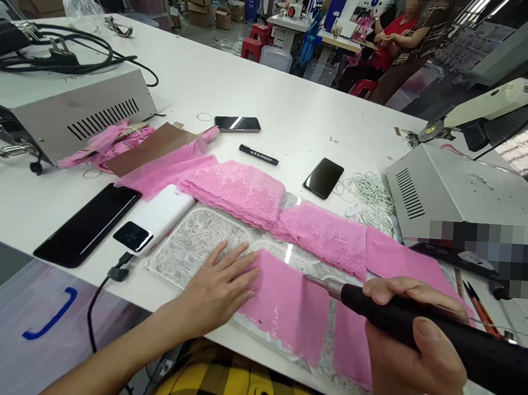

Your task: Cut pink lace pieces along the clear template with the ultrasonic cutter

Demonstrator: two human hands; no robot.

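My left hand (220, 284) lies flat, fingers spread, on the left edge of a pink fabric piece (288, 309) and on the clear plastic template (194, 241) under it. My right hand (411, 346) grips a black-handled cutting tool (421, 323) whose metal tip (319, 282) touches the pink fabric. Pink lace pieces (242, 190) (328, 234) lie just beyond on the white table (279, 103).
A black phone (88, 222) and white power bank (155, 217) lie left of the template. Two more phones (237, 123) (323, 177), a black marker (258, 155) and white elastic loops (371, 198) sit mid-table. Grey machine boxes stand left (68, 105) and right (461, 197). People sit at sewing machines behind.
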